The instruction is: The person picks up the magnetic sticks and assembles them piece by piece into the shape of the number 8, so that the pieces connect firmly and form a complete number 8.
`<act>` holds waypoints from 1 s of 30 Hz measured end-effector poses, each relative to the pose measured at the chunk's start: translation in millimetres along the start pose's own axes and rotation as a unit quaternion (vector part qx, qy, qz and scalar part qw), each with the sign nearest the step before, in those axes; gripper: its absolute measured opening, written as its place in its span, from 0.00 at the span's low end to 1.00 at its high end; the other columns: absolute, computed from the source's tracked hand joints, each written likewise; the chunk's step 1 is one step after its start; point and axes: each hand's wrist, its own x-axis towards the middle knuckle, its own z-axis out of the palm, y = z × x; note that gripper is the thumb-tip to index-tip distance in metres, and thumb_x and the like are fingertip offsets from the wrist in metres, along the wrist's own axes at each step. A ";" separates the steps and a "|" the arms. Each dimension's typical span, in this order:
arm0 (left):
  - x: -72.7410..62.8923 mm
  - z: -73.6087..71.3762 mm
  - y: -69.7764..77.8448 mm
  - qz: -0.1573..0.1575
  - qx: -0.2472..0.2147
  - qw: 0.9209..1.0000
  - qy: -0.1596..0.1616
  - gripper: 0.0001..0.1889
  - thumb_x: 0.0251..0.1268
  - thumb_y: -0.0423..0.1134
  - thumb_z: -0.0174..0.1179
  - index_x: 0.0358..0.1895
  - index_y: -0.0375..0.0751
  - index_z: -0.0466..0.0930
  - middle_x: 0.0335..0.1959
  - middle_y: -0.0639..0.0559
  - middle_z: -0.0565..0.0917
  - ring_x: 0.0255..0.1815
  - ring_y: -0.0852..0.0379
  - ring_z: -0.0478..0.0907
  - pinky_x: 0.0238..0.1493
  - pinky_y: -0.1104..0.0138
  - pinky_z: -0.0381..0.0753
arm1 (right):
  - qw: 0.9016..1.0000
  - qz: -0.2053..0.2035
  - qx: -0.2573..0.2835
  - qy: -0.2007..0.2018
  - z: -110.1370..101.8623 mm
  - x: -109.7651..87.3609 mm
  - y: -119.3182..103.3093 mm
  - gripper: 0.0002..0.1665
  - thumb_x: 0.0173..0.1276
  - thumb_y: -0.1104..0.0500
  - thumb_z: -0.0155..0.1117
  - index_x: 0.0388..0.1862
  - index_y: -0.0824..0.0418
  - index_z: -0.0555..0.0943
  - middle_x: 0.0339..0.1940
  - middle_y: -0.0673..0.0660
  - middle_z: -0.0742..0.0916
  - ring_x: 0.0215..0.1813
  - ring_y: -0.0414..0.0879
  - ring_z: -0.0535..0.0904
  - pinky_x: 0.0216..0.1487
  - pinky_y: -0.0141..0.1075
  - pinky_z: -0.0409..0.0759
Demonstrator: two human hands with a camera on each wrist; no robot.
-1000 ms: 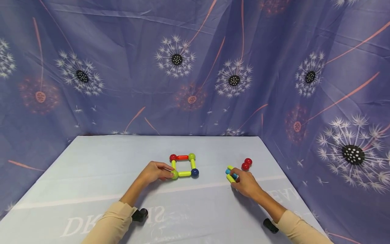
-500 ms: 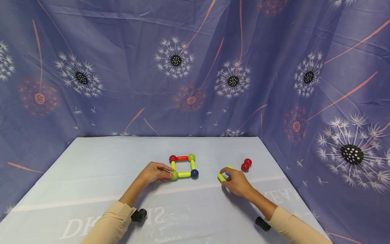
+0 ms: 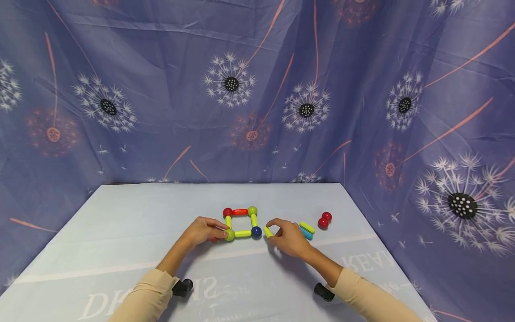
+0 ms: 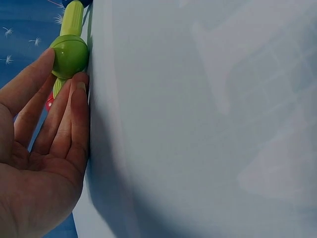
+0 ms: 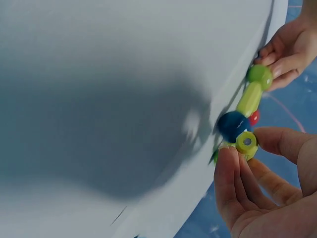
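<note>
Loose rod [image 3: 268,232]: a short yellow-green stick, probably light, stiff and sturdy, its smooth finish a little slippery.
Rod end: the right wrist view shows a small grey disc [image 5: 246,142] in it, perhaps a magnet, so expect some pull near other pieces.
Where to hold: by the sides at mid-length, both ends left free.
Right hand [image 3: 291,239]: pinches the loose rod, thumb on one side and fingers on the other, gap no wider than the rod; the rod lies out at the fingertips, clear of the palm.
Rod to square: just right of the blue ball [image 3: 256,232]; the head view suggests a narrow gap, but the right wrist view overlaps the two, so contact is hard to judge there.
Left hand [image 3: 205,230]: thumb and fingers close on the green ball [image 3: 230,235] at the square's near left corner; round and glossy, it is best taken across its width.
Square: lies flat on the table [image 3: 141,214], with the red ball [image 3: 227,212] far left and the red rod [image 3: 240,212] along the far side.
Apart: a spare yellow-green rod [image 3: 307,227] and two red balls [image 3: 323,223], right of the right hand.
</note>
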 end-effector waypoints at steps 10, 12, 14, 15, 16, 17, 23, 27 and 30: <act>0.0 -1.2 -2.2 0.015 -0.008 1.000 -0.009 0.18 0.56 0.38 0.75 0.49 0.33 0.89 0.36 0.45 0.91 0.34 0.56 0.87 0.38 0.60 0.86 | 0.999 -0.021 0.028 -0.029 20.6 8.2 -26.4 0.21 0.63 0.61 0.71 0.57 0.57 0.83 0.28 0.52 0.88 0.24 0.39 0.80 0.25 0.34 0.77; -0.4 -1.2 -1.6 0.014 -0.010 1.000 -0.009 0.18 0.56 0.38 0.75 0.48 0.34 0.89 0.36 0.46 0.91 0.34 0.56 0.87 0.38 0.61 0.86 | 0.999 -0.028 0.032 -0.029 24.3 8.8 -29.9 0.21 0.63 0.61 0.71 0.56 0.57 0.83 0.27 0.51 0.88 0.23 0.38 0.80 0.25 0.33 0.77; -0.5 -1.0 -1.6 0.013 -0.012 1.000 -0.008 0.17 0.56 0.38 0.75 0.48 0.34 0.89 0.35 0.47 0.92 0.34 0.57 0.87 0.37 0.62 0.86 | 0.998 -0.033 0.031 -0.031 28.1 8.9 -32.8 0.20 0.63 0.61 0.71 0.55 0.57 0.84 0.27 0.50 0.87 0.23 0.37 0.79 0.24 0.32 0.77; -0.3 -1.0 -1.8 0.011 -0.013 1.000 -0.007 0.17 0.56 0.38 0.76 0.48 0.34 0.89 0.35 0.47 0.92 0.34 0.57 0.87 0.37 0.62 0.86 | 0.998 -0.038 0.032 -0.032 30.0 8.8 -33.8 0.20 0.63 0.61 0.71 0.55 0.58 0.84 0.26 0.50 0.87 0.23 0.37 0.79 0.24 0.32 0.77; 0.0 -0.9 -2.0 0.012 -0.012 1.000 -0.008 0.17 0.56 0.38 0.76 0.48 0.34 0.89 0.35 0.48 0.92 0.34 0.57 0.87 0.37 0.62 0.86 | 0.998 -0.037 0.033 -0.035 31.6 8.6 -35.2 0.20 0.63 0.61 0.71 0.55 0.58 0.84 0.25 0.49 0.86 0.22 0.37 0.79 0.24 0.32 0.77; 0.5 -0.6 -2.3 0.013 -0.012 1.000 -0.008 0.17 0.56 0.38 0.76 0.48 0.35 0.89 0.35 0.48 0.92 0.33 0.57 0.87 0.37 0.62 0.86 | 0.998 -0.037 0.033 -0.037 33.4 8.7 -35.9 0.20 0.63 0.61 0.71 0.55 0.58 0.84 0.25 0.49 0.86 0.22 0.37 0.78 0.24 0.32 0.77; 1.5 0.0 -1.7 0.012 -0.009 1.000 -0.009 0.17 0.57 0.38 0.75 0.49 0.34 0.89 0.37 0.45 0.91 0.35 0.56 0.87 0.39 0.61 0.87 | 0.997 -0.028 0.047 -0.057 43.5 9.1 -41.4 0.19 0.64 0.61 0.70 0.55 0.58 0.83 0.26 0.48 0.86 0.22 0.38 0.80 0.25 0.33 0.78; 0.4 0.0 -1.1 0.017 -0.015 1.000 -0.014 0.18 0.58 0.37 0.74 0.50 0.32 0.88 0.40 0.41 0.91 0.37 0.55 0.88 0.40 0.58 0.87 | 0.996 -0.020 0.060 -0.070 47.5 6.8 -45.8 0.20 0.65 0.62 0.71 0.56 0.59 0.83 0.27 0.50 0.87 0.23 0.38 0.80 0.25 0.32 0.78; -0.1 0.5 -1.4 0.017 -0.016 1.000 -0.013 0.18 0.58 0.37 0.74 0.50 0.32 0.88 0.39 0.42 0.91 0.36 0.54 0.88 0.40 0.58 0.87 | 0.995 -0.017 0.060 -0.077 50.9 4.9 -47.7 0.20 0.65 0.62 0.71 0.57 0.59 0.83 0.27 0.50 0.87 0.24 0.38 0.80 0.25 0.32 0.78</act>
